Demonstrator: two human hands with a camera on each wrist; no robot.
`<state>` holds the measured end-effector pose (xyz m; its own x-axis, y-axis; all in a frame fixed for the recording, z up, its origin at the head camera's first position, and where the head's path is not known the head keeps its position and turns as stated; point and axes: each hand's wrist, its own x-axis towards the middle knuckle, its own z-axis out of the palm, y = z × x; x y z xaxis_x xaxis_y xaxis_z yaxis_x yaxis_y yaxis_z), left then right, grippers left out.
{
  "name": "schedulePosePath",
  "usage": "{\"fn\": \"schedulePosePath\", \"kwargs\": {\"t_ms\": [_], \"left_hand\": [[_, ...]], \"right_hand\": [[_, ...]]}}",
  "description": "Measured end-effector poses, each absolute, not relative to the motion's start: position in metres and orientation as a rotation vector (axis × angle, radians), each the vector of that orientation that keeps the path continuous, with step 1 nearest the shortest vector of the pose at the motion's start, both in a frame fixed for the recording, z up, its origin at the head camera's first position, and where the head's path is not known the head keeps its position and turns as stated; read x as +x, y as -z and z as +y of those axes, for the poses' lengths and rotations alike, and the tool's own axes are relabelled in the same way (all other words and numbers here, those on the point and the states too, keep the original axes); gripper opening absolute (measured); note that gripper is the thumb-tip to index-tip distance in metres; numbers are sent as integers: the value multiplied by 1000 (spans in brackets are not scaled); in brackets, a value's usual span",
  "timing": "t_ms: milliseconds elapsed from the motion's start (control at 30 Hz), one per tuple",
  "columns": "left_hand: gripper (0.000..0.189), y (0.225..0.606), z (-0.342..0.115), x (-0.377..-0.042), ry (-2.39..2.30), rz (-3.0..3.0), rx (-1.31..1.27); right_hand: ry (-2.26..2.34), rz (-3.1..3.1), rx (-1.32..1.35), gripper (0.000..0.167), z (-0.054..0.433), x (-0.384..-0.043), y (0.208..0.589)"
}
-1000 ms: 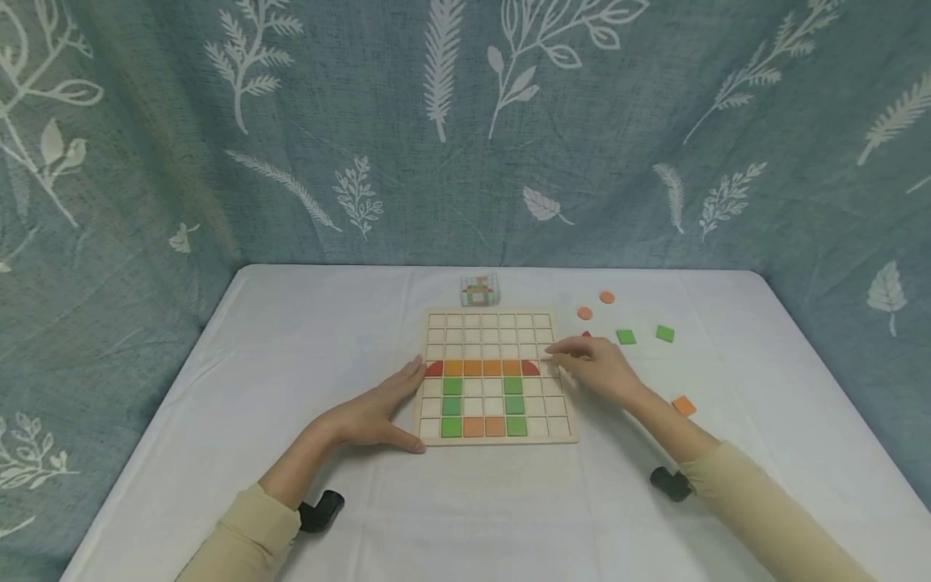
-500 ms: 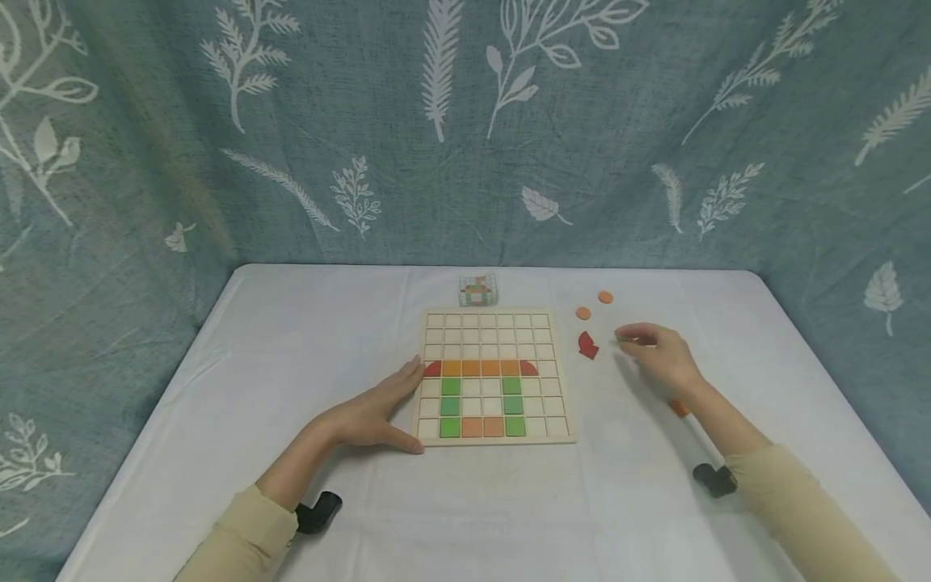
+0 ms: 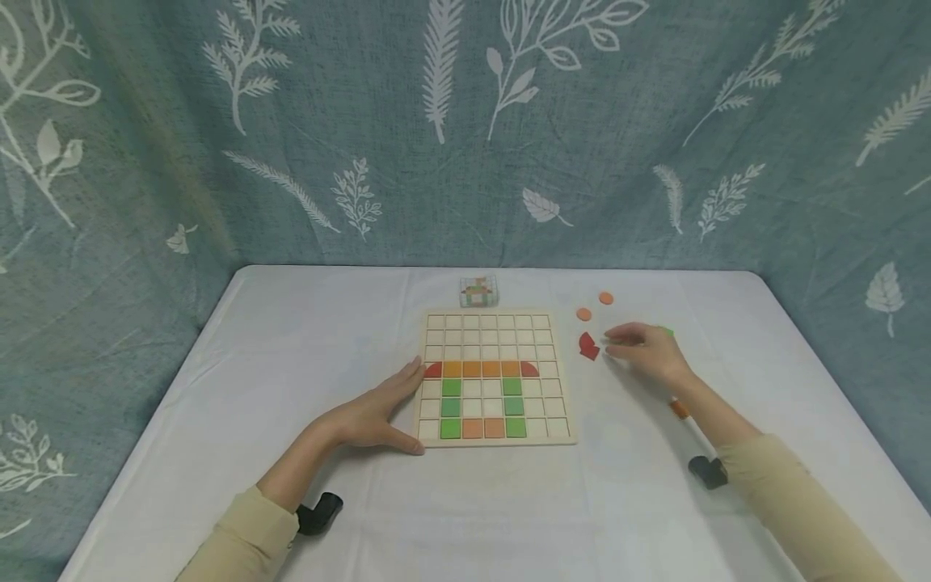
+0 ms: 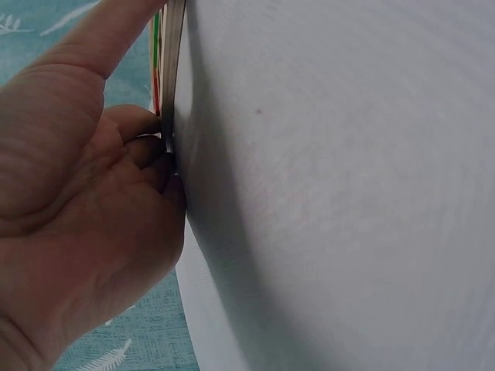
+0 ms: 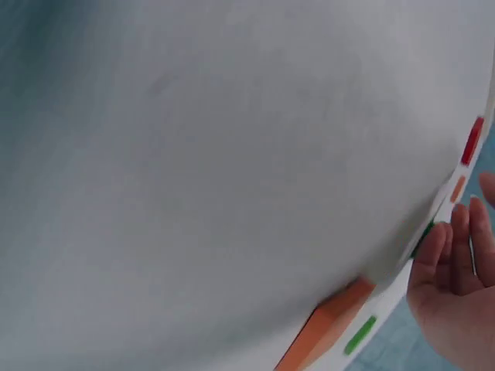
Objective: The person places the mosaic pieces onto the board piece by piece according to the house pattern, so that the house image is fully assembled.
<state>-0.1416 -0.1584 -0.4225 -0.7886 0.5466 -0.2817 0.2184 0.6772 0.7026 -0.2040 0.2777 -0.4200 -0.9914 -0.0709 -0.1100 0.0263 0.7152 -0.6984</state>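
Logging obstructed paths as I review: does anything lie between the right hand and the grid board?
Yes: in the head view, the red pieces lie between the right hand and the grid board. They look flat, so the hand could probably pass over them.

block: left hand (image 3: 371, 412) against board (image 3: 490, 337); free: narrow gap, board to red pieces (image 3: 586, 344)

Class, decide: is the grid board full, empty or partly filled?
Partly filled: the grid board holds coloured tiles, but its three farthest rows are bare.
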Motion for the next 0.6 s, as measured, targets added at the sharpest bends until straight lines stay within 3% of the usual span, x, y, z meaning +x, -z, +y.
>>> {"fn": "schedulePosePath", "kwargs": {"t_ms": [167,433,600], "left_hand": [[118,422,-159,-142,-935,2411,593],[118,422,-158,-141,-929,2411,593],[118,421,-158,-141,-925,2412,594]], "right_hand": [[1012,2844,-109,39,264,-203,423],[970,2932,-216,28,255,-205,426],[1076,2848,-197,31,231,-207,419]]}}
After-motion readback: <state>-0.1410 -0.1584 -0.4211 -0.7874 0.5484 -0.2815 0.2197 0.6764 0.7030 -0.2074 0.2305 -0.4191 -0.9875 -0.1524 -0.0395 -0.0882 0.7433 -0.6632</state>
